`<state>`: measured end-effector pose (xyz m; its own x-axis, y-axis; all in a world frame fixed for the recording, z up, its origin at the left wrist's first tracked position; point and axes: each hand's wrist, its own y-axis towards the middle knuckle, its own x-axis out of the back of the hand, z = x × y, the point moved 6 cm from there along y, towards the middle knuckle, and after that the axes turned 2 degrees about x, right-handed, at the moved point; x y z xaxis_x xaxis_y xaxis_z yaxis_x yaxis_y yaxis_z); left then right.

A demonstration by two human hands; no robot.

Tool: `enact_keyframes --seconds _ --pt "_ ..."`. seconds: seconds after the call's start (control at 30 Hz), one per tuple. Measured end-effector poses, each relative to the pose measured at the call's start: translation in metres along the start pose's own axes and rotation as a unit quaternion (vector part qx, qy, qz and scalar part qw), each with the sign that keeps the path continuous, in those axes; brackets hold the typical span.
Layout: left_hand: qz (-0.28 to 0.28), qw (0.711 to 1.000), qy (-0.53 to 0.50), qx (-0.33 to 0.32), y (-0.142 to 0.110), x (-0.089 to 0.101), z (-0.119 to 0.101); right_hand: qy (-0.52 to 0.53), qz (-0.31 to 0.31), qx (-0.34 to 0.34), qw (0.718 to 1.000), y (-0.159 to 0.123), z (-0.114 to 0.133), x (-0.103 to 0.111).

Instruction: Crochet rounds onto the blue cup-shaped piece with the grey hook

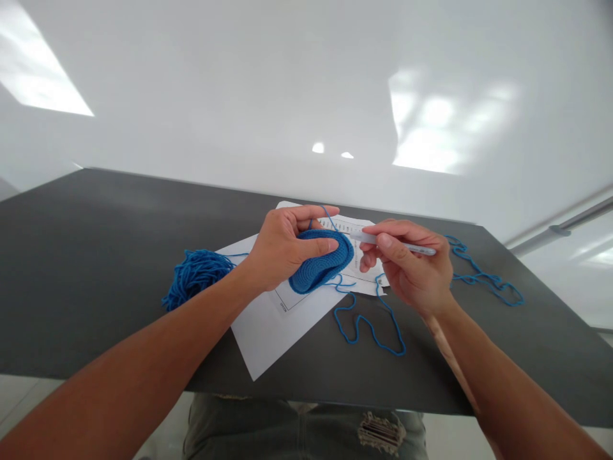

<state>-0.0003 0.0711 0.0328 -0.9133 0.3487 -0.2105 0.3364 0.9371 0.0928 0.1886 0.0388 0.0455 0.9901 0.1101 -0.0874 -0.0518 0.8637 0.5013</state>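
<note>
My left hand [287, 246] grips a blue crocheted piece [318, 265], oval with a raised rim, its thumb pressed on the near face. A strand of blue yarn runs over the outstretched left index finger down to the piece's edge. In my right hand [412, 259] is a crochet hook [397, 243] with a pale handle, held between thumb and fingers and pointing left. Its tip reaches the right edge of the crocheted piece; whether it sits in a stitch is too small to tell. A skein of blue yarn [198, 278] lies left of my left hand.
Printed white sheets [261, 342] lie under the hands on the dark grey table [119, 223]. Loose blue yarn [368, 319] curls in front of the right hand, and more yarn [488, 278] lies to its right. A white glossy wall [239, 96] rises behind the table.
</note>
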Motion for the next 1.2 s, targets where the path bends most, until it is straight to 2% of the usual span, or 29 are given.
enact_keyframes --seconds 0.5,0.67,1.0,1.2 --pt "-0.004 1.0 0.013 -0.02 0.001 0.002 0.0 -0.068 0.046 0.06 0.995 -0.002 0.009 0.014" --pt "-0.017 0.999 0.034 -0.024 0.001 0.003 -0.002 -0.092 0.04 0.076 0.992 -0.004 0.011 0.013" --pt "-0.045 0.987 0.133 -0.076 0.0 0.005 -0.01 -0.133 0.024 0.11 0.985 -0.005 0.014 0.011" --pt "-0.081 0.963 0.219 -0.133 -0.004 0.003 -0.017 -0.191 0.032 0.165 0.967 -0.007 0.024 0.001"
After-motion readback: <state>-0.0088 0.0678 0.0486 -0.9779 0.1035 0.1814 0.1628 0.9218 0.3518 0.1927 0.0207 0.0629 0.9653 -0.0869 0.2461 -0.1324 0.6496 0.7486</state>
